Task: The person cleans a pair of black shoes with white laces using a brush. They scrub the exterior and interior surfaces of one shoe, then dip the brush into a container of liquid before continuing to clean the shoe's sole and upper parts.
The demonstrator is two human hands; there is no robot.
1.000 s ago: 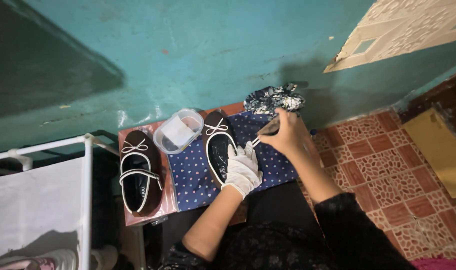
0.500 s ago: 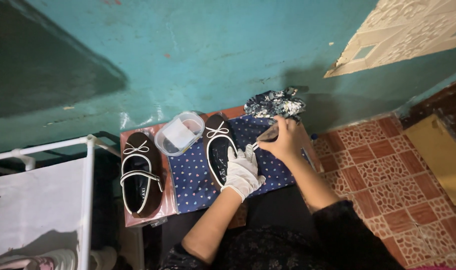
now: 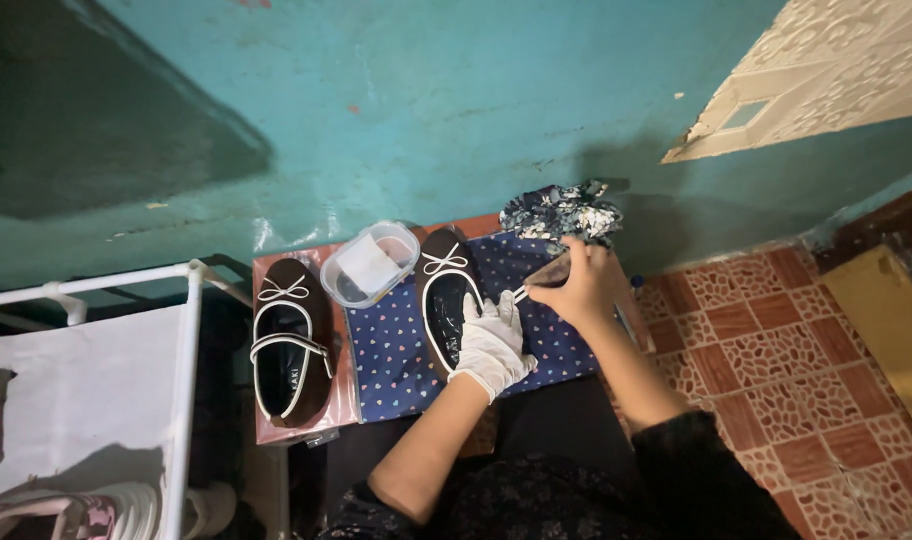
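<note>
A clear plastic container [image 3: 370, 264] with a snap-on lid — rounded-rectangular, a pale white patch showing through — sits at about ten o'clock of the scene's centre; at eight o'clock, a small light label inside a dark shoe [image 3: 292, 344]

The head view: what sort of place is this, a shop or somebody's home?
Most likely a corner of a home, used for shoe care. A teal painted wall meets a patterned red tile floor, a white shoe rack stands alongside, and black shoes lie on a dotted blue cloth.
</note>
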